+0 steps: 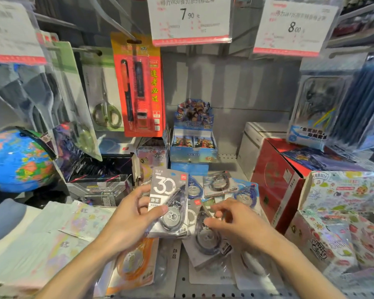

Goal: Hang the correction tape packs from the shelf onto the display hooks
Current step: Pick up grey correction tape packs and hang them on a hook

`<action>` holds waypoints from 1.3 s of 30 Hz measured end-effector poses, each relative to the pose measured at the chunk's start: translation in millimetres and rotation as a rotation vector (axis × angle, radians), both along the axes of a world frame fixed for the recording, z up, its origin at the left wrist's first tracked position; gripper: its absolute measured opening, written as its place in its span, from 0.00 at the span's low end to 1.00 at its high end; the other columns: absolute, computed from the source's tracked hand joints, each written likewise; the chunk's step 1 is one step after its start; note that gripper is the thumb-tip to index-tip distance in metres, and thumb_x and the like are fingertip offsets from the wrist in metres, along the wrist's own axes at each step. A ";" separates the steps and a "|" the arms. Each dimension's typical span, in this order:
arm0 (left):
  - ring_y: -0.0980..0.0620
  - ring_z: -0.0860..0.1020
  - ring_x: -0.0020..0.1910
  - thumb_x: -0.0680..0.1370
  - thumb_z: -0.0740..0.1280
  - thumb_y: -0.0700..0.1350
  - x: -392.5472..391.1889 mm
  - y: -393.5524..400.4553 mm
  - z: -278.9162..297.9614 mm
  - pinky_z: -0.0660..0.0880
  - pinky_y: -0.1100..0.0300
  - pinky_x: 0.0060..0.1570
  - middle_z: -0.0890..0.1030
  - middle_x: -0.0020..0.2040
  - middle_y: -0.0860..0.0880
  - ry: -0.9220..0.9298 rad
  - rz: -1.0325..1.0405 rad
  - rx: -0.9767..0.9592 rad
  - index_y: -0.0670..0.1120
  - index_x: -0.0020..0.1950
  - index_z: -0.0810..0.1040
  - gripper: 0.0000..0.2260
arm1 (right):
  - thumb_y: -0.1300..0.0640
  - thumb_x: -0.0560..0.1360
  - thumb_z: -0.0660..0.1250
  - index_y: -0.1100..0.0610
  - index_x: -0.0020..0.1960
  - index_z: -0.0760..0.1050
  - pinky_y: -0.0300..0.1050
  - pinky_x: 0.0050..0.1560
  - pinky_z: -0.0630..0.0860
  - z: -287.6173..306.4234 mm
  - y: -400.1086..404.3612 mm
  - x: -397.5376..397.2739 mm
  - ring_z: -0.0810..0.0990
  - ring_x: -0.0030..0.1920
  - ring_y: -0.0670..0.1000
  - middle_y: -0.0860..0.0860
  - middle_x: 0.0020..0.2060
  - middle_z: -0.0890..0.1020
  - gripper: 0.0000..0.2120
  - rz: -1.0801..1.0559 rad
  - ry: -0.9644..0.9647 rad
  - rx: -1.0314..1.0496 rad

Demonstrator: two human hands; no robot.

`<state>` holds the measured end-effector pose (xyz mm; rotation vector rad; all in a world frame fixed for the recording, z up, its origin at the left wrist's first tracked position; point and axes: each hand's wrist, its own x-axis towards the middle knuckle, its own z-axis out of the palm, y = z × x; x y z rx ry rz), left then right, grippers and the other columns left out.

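Observation: my left hand (130,214) holds a grey correction tape pack (167,201) upright, thumb across its front, fingers curled behind it. My right hand (229,221) is down among the loose packs (220,186) on the shelf (181,283), fingers curled and pinching the top of a second pack (207,236) that lies flat. Neither pack is near a hook yet.

Risk: the display hook (115,20) is a thin bare rod running up and away overhead, and the price tags (190,18) hang close in front. I judge that the hang hole could miss the rod tip, or the card could catch a tag. Holding two packs at once also raises the chance of one slipping, since the clear blisters look smooth. The loose packs overlap, so lifting one may drag a neighbour toward the shelf edge.

Condition of item: the held pack is a grey card with a large white "30", a small red logo at the top corner, and a clear blister over a teardrop dispenser with a round grey wheel. The card appears flat and undamaged. I cannot make out its hang hole.
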<state>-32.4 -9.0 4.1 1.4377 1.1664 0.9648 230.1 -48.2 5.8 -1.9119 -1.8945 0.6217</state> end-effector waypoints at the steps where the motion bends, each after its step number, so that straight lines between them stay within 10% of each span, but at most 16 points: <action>1: 0.40 0.86 0.55 0.77 0.73 0.36 0.2 -0.1 -0.3 0.79 0.45 0.62 0.88 0.55 0.46 0.012 0.007 -0.005 0.46 0.71 0.72 0.24 | 0.32 0.72 0.68 0.50 0.52 0.80 0.48 0.51 0.77 -1.0 -2.7 -1.5 0.79 0.46 0.47 0.47 0.49 0.79 0.22 -0.014 -0.058 -0.016; 4: 0.39 0.85 0.55 0.77 0.74 0.38 0.1 0.4 0.8 0.76 0.40 0.64 0.87 0.56 0.46 0.051 0.007 -0.003 0.46 0.73 0.70 0.26 | 0.27 0.67 0.64 0.48 0.39 0.72 0.43 0.37 0.69 -2.2 -7.4 -10.1 0.73 0.37 0.43 0.43 0.42 0.74 0.24 -0.023 -0.112 -0.051; 12: 0.40 0.85 0.52 0.77 0.74 0.39 0.1 0.2 1.4 0.78 0.44 0.59 0.88 0.52 0.49 0.094 -0.011 0.010 0.51 0.69 0.72 0.22 | 0.41 0.66 0.80 0.46 0.61 0.72 0.44 0.45 0.77 -0.8 -9.6 -25.1 0.79 0.41 0.45 0.45 0.43 0.79 0.28 -0.135 0.196 -0.101; 17: 0.43 0.86 0.53 0.77 0.74 0.40 -4.7 -0.1 1.1 0.78 0.43 0.61 0.88 0.55 0.49 0.064 -0.029 0.004 0.49 0.71 0.71 0.24 | 0.53 0.70 0.82 0.48 0.38 0.79 0.34 0.31 0.67 5.6 -10.6 -18.1 0.71 0.27 0.42 0.41 0.24 0.73 0.11 -0.099 0.404 -0.123; 21: 0.49 0.87 0.52 0.78 0.73 0.38 -7.7 0.1 0.9 0.82 0.52 0.57 0.88 0.55 0.49 0.012 -0.052 0.027 0.49 0.71 0.72 0.23 | 0.56 0.72 0.81 0.55 0.59 0.73 0.43 0.40 0.73 15.6 -10.3 -16.2 0.76 0.34 0.48 0.48 0.35 0.77 0.22 -0.153 0.498 -0.133; 28: 0.50 0.86 0.55 0.71 0.74 0.47 -7.7 3.1 15.4 0.81 0.53 0.58 0.87 0.57 0.53 -0.154 -0.093 0.168 0.55 0.66 0.73 0.24 | 0.63 0.74 0.77 0.55 0.64 0.72 0.70 0.60 0.77 30.8 -12.1 -18.9 0.85 0.46 0.59 0.60 0.49 0.89 0.22 -0.204 0.741 0.061; 39: 0.51 0.86 0.57 0.69 0.76 0.53 18.0 1.9 63.4 0.81 0.63 0.56 0.87 0.58 0.53 -0.317 -0.151 0.351 0.58 0.70 0.74 0.29 | 0.63 0.77 0.75 0.53 0.66 0.73 0.49 0.50 0.85 100.6 -30.0 15.5 0.90 0.51 0.55 0.53 0.52 0.90 0.20 -0.073 0.754 0.403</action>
